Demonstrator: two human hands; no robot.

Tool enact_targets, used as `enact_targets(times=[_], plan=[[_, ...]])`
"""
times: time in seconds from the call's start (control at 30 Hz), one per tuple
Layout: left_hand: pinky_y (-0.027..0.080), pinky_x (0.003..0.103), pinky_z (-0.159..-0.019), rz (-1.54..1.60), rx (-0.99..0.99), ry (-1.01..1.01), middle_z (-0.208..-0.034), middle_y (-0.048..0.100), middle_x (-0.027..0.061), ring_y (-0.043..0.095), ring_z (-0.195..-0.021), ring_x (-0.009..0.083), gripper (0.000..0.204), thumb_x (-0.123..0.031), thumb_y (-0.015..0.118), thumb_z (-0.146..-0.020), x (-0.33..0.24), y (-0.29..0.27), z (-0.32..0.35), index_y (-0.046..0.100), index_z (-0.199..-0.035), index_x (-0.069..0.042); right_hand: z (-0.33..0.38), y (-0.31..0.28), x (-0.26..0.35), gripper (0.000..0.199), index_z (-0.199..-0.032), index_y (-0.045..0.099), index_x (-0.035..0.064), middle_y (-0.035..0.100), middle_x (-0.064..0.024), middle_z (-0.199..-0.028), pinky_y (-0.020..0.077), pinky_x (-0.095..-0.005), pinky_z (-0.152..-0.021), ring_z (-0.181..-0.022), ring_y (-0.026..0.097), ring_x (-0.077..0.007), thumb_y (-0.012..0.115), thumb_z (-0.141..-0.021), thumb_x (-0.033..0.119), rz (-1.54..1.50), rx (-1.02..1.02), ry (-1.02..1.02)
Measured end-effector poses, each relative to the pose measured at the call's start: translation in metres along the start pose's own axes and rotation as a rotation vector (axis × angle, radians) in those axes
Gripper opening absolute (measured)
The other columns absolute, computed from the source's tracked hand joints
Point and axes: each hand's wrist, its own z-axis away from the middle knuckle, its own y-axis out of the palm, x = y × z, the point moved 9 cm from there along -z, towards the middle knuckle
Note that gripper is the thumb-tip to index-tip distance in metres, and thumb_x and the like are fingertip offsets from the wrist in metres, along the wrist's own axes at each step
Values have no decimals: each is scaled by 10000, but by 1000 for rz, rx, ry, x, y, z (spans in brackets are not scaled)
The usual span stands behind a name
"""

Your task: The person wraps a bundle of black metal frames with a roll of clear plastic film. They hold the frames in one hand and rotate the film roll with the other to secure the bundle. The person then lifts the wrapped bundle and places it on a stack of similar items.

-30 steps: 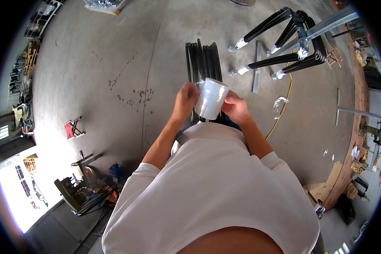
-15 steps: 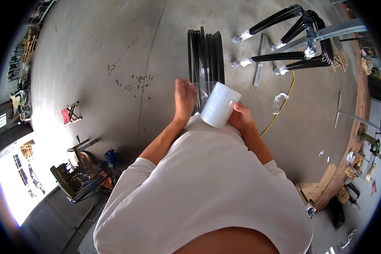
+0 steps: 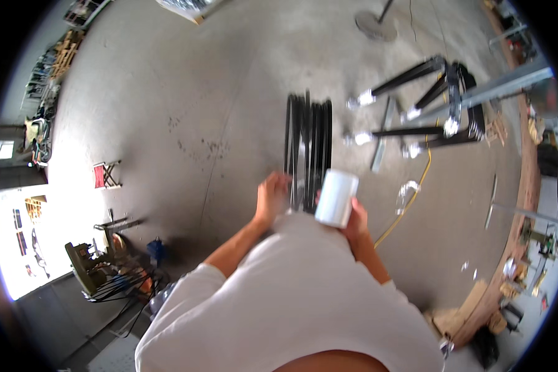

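Stretch-film roll, white and cylindrical, sits in my right hand, fingers wrapped around its lower end, held tilted above the concrete floor just right of an upright stack of black rims. My left hand is at the stack's near edge, blurred, so I cannot tell whether it grips. Black metal frames and a yellow cable lie beyond.
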Motion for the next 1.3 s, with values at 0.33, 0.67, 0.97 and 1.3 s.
enact_targets(times=[0.33, 0.67, 0.97, 1.3], plan=[[410, 294, -598, 134, 3, 88, -663, 521, 69, 510, -641, 200, 160, -144, 423, -867, 23, 11, -15, 524, -836, -24, -23, -109, -12, 634, -1262, 353, 91, 432, -115, -1216, 339, -477, -910, -1097, 418, -305, 544, -749, 412, 206, -197, 105], [401, 341, -698, 206, -99, 79, -812, 466, 119, 486, -786, 273, 136, -86, 422, -843, 10, 4, -15, 511, -760, -25, -47, -93, -42, 620, -1254, 362, 93, 443, -112, -1205, 347, -471, -904, -1089, 429, -298, 546, -738, 383, 368, -259, 281], [407, 335, -750, 163, -38, 18, -881, 521, 117, 513, -819, 263, 182, -98, 399, -842, 31, 14, 2, 525, -764, 9, -44, -105, -45, 609, -1248, 370, 94, 453, -109, -1195, 354, -466, -898, -1081, 440, -291, 549, -728, 356, 390, -282, 338], [409, 306, -698, 390, 215, -284, -745, 597, 84, 543, -748, 192, 215, -170, 443, -783, 84, 43, 33, 571, -683, -30, 9, -145, -38, 597, -1240, 378, 96, 464, -105, -1185, 361, -460, -892, -1073, 451, -284, 552, -717, 326, 308, -311, 336]])
